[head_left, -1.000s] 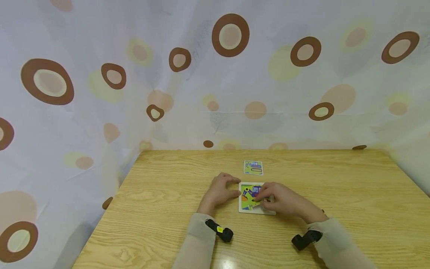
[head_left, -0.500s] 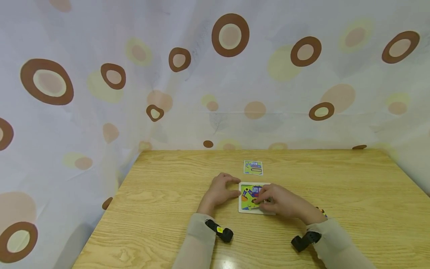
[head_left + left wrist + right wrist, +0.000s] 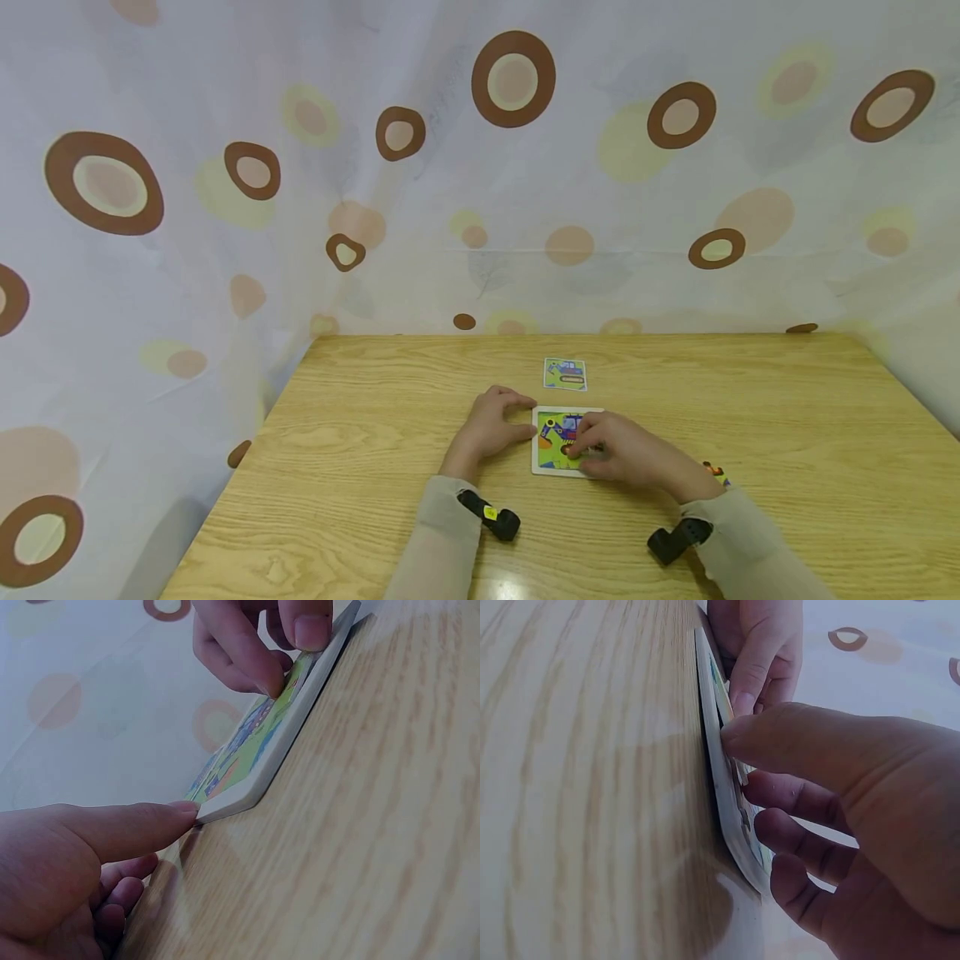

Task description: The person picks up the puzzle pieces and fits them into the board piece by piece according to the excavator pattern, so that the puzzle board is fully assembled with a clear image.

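Note:
A jigsaw tray [image 3: 555,472] with a raised white rim lies flat on the table, showing an excavator picture on green. My left hand [image 3: 491,425] is at its left side, thumb and index fingertip touching the rim. In the left wrist view, the thumb [image 3: 150,823] lies straight against the tray's corner. Over the tray's right half, my right hand [image 3: 633,450] pinches a puzzle piece [image 3: 742,773] between thumb and index finger, low over the picture. The right fingers hide most of that piece and the tray's right part.
A small picture card [image 3: 566,374] of the same excavator lies just beyond the tray. Colourful puzzle pieces [image 3: 715,473] sit beside the right wrist, partly covered by it. The wooden table [image 3: 360,433] meets a patterned curtain [image 3: 420,283] at the back.
The right hand shifts slightly, and the puzzle piece, tilted up earlier, now lies lower in the tray. More of the loose pieces beside the right wrist shows. The left hand stays put.

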`<state>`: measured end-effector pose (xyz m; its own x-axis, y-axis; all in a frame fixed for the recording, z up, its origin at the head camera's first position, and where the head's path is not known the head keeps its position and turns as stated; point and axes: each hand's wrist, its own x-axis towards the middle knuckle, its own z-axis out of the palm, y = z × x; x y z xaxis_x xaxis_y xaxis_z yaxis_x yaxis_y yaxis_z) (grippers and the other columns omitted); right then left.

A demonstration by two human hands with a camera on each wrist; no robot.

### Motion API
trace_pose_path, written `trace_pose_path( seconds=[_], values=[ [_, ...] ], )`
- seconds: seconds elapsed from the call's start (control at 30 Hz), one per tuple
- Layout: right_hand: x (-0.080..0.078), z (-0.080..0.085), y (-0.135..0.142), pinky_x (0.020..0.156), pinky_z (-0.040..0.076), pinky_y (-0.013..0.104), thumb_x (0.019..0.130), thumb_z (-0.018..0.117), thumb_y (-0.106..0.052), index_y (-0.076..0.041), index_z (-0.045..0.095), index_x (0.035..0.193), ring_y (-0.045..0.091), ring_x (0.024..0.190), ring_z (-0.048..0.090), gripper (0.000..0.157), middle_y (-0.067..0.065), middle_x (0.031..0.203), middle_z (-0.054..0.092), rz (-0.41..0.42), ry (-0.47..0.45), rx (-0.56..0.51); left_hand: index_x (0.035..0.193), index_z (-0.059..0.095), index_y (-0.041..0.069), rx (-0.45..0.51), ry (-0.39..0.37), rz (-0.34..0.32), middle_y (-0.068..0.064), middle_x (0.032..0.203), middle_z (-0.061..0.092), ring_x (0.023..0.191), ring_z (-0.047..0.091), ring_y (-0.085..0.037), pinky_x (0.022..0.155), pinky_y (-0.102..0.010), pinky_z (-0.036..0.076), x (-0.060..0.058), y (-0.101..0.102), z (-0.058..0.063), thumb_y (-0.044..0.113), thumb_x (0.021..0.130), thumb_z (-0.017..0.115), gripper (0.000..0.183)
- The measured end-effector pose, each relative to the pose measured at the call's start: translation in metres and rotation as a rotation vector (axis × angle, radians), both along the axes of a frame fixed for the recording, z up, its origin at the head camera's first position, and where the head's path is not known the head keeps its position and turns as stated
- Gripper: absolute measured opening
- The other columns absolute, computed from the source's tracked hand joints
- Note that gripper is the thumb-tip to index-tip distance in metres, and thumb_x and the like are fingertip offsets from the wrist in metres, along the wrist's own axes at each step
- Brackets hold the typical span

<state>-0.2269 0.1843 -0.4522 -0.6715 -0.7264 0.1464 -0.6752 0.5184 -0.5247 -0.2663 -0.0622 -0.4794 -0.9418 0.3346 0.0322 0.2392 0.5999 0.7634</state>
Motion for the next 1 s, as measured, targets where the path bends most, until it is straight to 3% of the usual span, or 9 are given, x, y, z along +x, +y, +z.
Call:
trace_pose_path(
  seconds=[0.33,0.6,0.73,1.0],
  values=[
    [0.000,-0.003,-0.001,0.075,0.053,0.030,0.087,0.074,-0.006,-0.012,0.079,0.098,0.011,0.087,0.056,0.014,-0.005,0.097,0.059,-0.009,-0.024,-0.008,0.121,0.072,0.015,-0.002,0.009,-0.006,-0.007,0.128,0.052,0.124,0.044,-0.031,0.106,-0.047,0.036,0.000,-0.001,0.000,0.020,0.086,0.078,0.035],
    [-0.001,0.000,0.002,0.075,0.051,0.029,0.087,0.070,-0.006,-0.018,0.079,0.100,0.012,0.089,0.057,0.020,-0.008,0.098,0.062,-0.076,-0.094,-0.013,0.122,0.071,0.016,-0.010,0.004,-0.006,-0.005,0.128,0.052,0.125,0.044,-0.029,0.107,-0.045,0.036,0.000,0.000,-0.001,0.022,0.087,0.078,0.036],
    [0.000,0.004,0.010,0.071,0.050,0.028,0.091,0.071,-0.010,-0.018,0.077,0.104,0.011,0.085,0.056,0.017,-0.007,0.096,0.063,-0.113,-0.136,-0.045,0.122,0.071,0.016,-0.010,-0.004,-0.006,-0.005,0.128,0.052,0.125,0.044,-0.029,0.107,-0.045,0.036,0.000,0.000,0.000,0.022,0.086,0.078,0.037],
    [0.005,0.015,0.037,0.066,0.048,0.026,0.094,0.068,-0.014,-0.011,0.074,0.108,0.008,0.078,0.053,0.016,-0.007,0.096,0.063,-0.149,-0.099,-0.062,0.121,0.071,0.018,-0.004,-0.007,-0.004,-0.004,0.127,0.052,0.124,0.043,-0.028,0.107,-0.045,0.035,-0.002,0.000,-0.003,0.023,0.086,0.078,0.036]
  ],
)
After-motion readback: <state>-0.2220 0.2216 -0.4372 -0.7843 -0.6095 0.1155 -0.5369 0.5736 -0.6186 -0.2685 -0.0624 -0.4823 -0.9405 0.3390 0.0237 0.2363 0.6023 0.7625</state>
